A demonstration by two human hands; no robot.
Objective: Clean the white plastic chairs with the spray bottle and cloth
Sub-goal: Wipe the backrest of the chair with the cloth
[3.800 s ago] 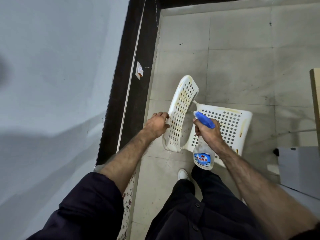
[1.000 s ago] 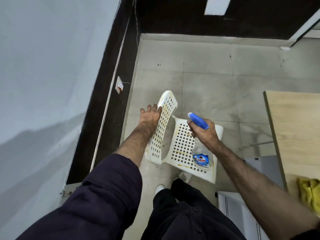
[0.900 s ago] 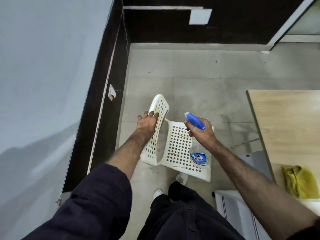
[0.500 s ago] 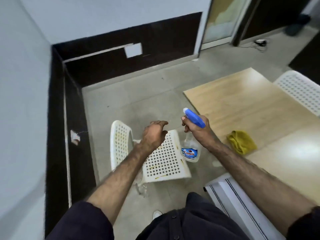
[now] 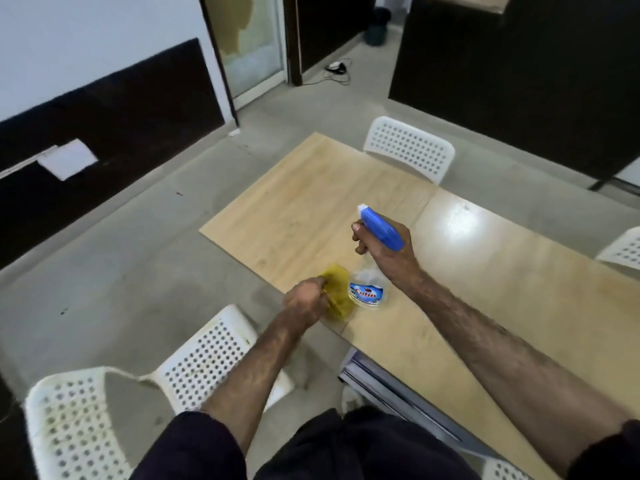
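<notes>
A stained white perforated plastic chair [image 5: 194,362] stands on the floor at lower left, under my left forearm. My left hand [image 5: 306,299] grips a yellow cloth [image 5: 337,289] that lies near the table's front edge. My right hand [image 5: 384,247] holds a clear spray bottle [image 5: 369,289] with a blue trigger head just above the wooden table [image 5: 467,271], right beside the cloth.
A second white chair [image 5: 410,150] stands at the table's far side, and a third [image 5: 623,249] shows at the right edge. A grey metal frame [image 5: 381,379] runs under the table's near edge. Dark wall panels and a doorway lie beyond the grey floor.
My view swung from the chair up to the table. My left hand let go of the chair back and moved onto the yellow cloth. My right hand carried the bottle over the table.
</notes>
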